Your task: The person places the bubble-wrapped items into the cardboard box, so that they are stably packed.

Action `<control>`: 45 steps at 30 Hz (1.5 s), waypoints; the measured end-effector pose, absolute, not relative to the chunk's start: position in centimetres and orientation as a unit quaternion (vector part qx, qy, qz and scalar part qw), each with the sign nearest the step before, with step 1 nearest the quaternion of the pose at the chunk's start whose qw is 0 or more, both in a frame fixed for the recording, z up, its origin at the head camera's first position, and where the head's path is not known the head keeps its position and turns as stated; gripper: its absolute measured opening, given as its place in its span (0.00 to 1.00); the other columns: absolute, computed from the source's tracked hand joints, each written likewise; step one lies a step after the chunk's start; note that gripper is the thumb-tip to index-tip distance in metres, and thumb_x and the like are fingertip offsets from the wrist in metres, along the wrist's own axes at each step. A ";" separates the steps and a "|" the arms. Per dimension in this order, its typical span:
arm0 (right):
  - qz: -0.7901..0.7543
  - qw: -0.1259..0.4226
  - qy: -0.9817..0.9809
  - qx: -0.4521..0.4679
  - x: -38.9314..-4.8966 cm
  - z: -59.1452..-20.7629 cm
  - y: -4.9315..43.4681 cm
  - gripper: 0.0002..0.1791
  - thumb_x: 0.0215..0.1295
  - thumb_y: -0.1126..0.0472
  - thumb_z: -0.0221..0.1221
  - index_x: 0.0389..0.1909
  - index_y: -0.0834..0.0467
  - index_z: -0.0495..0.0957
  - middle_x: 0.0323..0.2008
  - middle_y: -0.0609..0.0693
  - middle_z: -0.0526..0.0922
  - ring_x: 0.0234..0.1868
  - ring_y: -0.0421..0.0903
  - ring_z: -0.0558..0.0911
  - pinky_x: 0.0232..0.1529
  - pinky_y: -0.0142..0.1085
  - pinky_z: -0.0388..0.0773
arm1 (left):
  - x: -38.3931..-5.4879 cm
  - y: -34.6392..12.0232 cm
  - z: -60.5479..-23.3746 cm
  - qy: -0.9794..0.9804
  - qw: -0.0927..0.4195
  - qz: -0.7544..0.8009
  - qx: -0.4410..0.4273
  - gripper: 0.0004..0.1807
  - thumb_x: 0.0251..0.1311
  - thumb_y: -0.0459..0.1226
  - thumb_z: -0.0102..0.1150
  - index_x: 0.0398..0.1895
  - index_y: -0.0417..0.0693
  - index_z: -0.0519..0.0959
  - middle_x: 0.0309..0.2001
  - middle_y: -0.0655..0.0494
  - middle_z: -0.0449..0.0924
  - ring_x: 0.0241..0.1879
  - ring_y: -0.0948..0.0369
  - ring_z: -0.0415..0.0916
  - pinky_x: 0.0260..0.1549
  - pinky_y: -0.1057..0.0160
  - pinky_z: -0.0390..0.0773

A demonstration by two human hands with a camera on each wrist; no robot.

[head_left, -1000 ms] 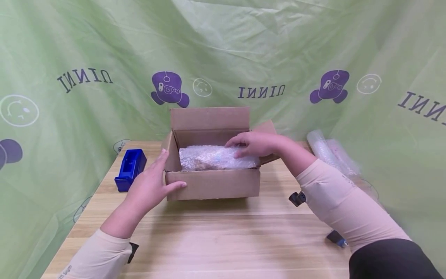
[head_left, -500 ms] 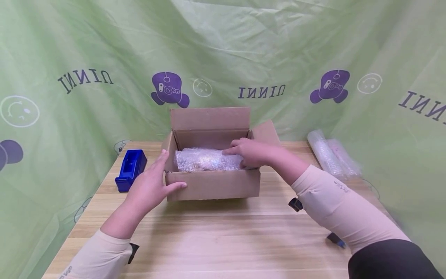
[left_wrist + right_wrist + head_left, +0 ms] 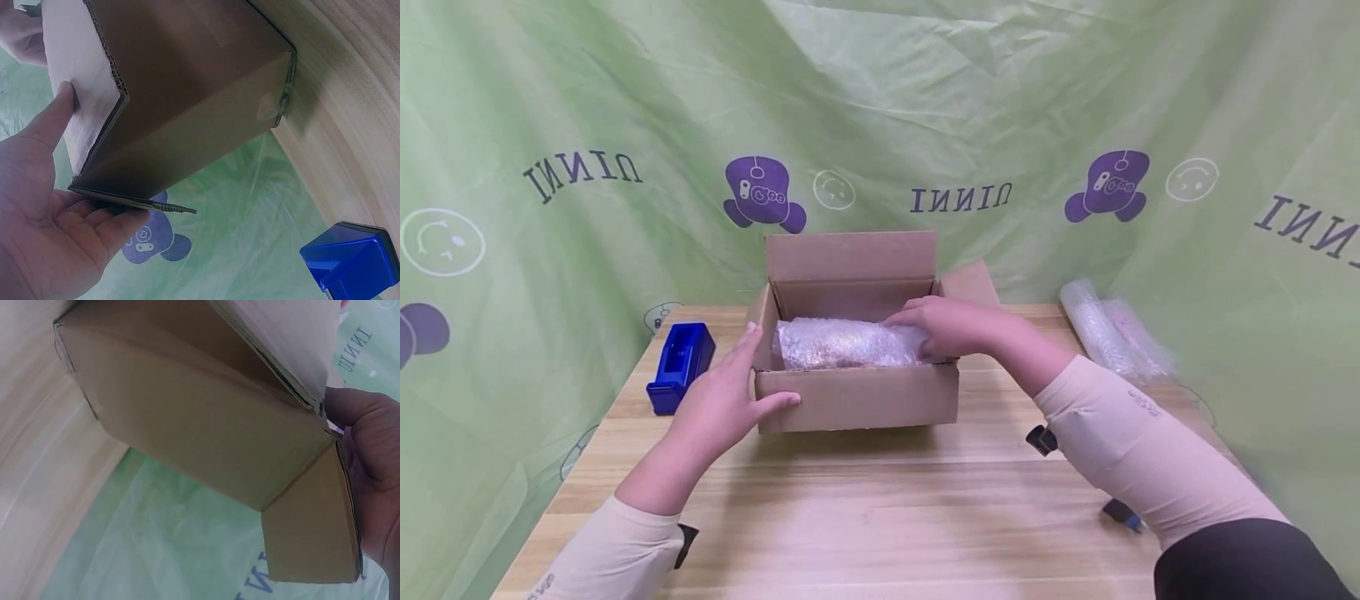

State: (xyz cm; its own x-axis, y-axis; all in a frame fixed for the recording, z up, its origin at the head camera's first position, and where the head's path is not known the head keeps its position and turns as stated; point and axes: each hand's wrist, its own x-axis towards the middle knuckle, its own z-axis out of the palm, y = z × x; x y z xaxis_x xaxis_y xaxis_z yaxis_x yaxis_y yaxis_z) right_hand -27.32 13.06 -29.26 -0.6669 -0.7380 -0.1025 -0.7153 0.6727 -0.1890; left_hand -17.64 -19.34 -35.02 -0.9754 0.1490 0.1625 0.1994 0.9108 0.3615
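An open cardboard box [image 3: 857,398] stands on the table, its flaps raised or folded outward. Inside lies a package in clear bubble wrap [image 3: 842,343], filling most of the box's width. My left hand [image 3: 718,400] rests against the box's left front corner. Its thumb lies straight on the front flap, the other fingers along the outside of the left flap [image 3: 134,201]. Reaching in over the right side, my right hand [image 3: 951,325] holds the package's right end, with fingers over its top and thumb towards the front wall. Part of that hand's grip is hidden by the box.
A blue tape dispenser [image 3: 681,367] stands left of the box. Rolled bubble wrap [image 3: 1097,325] lies at the table's back right. A small dark and blue object [image 3: 1122,514] is by my right forearm. A green printed curtain [image 3: 880,108] hangs behind and at both sides.
My right hand has moved from on top of the package to its right end, lower in the box. The package has shifted slightly left. My left hand has stayed put.
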 end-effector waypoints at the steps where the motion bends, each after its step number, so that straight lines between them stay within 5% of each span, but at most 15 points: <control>1: -0.070 0.085 0.910 -0.399 -27.3 -29.2 13.1 0.35 0.55 0.68 0.63 0.67 0.54 0.72 0.63 0.55 0.75 0.68 0.54 0.69 0.68 0.48 0.67 | -17.6 -19.3 -35.0 -0.975 0.065 -0.191 -0.089 0.63 0.49 0.69 0.61 0.79 0.47 0.45 0.79 0.46 0.42 0.68 0.36 0.60 0.53 0.38 0.75; 10: -0.128 0.029 0.917 -0.377 -27.2 -27.2 15.6 0.33 0.63 0.60 0.64 0.69 0.56 0.68 0.65 0.57 0.72 0.65 0.54 0.72 0.67 0.49 0.68 | -17.7 -19.3 -35.0 -0.975 0.070 -0.189 -0.093 0.63 0.49 0.69 0.62 0.79 0.46 0.45 0.79 0.45 0.43 0.69 0.37 0.59 0.54 0.38 0.74; 16: -0.187 -0.040 0.933 -0.306 -27.8 -25.0 19.4 0.39 0.67 0.53 0.62 0.75 0.53 0.56 0.72 0.57 0.62 0.69 0.57 0.66 0.70 0.56 0.62 | -17.8 -19.3 -34.9 -0.975 0.068 -0.191 -0.092 0.63 0.49 0.69 0.62 0.79 0.47 0.45 0.79 0.45 0.43 0.69 0.37 0.59 0.56 0.37 0.72; 26: -0.241 -0.131 0.950 -0.151 -28.9 -24.4 26.7 0.45 0.70 0.41 0.55 0.79 0.51 0.45 0.72 0.65 0.58 0.69 0.66 0.64 0.66 0.66 0.59 | -17.7 -19.4 -34.8 -0.975 0.070 -0.191 -0.090 0.63 0.48 0.69 0.63 0.79 0.46 0.45 0.78 0.44 0.44 0.68 0.36 0.60 0.55 0.37 0.73; 35: -0.202 -0.099 0.973 -0.047 -29.8 -27.8 33.5 0.52 0.69 0.38 0.54 0.77 0.64 0.39 0.72 0.76 0.50 0.70 0.75 0.52 0.68 0.68 0.49 | -17.6 -19.3 -34.8 -0.975 0.066 -0.193 -0.092 0.63 0.49 0.68 0.63 0.79 0.46 0.46 0.78 0.44 0.44 0.70 0.37 0.58 0.57 0.37 0.72; 45: -0.181 -0.019 0.983 0.023 -30.2 -33.1 38.7 0.62 0.63 0.30 0.55 0.74 0.72 0.36 0.68 0.81 0.49 0.67 0.80 0.51 0.67 0.68 0.49 | -17.6 -19.2 -34.9 -0.975 0.062 -0.193 -0.091 0.63 0.49 0.68 0.62 0.79 0.46 0.45 0.79 0.45 0.43 0.70 0.36 0.57 0.57 0.36 0.71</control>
State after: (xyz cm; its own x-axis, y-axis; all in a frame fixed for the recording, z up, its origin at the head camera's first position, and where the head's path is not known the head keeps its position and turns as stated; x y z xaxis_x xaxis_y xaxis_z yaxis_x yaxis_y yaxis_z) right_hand -30.23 38.66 -33.10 -0.9983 0.0517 0.0282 0.0382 0.9337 -0.3560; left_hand -17.61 -19.23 -34.87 -0.9759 0.1530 0.1559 0.2009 0.9090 0.3653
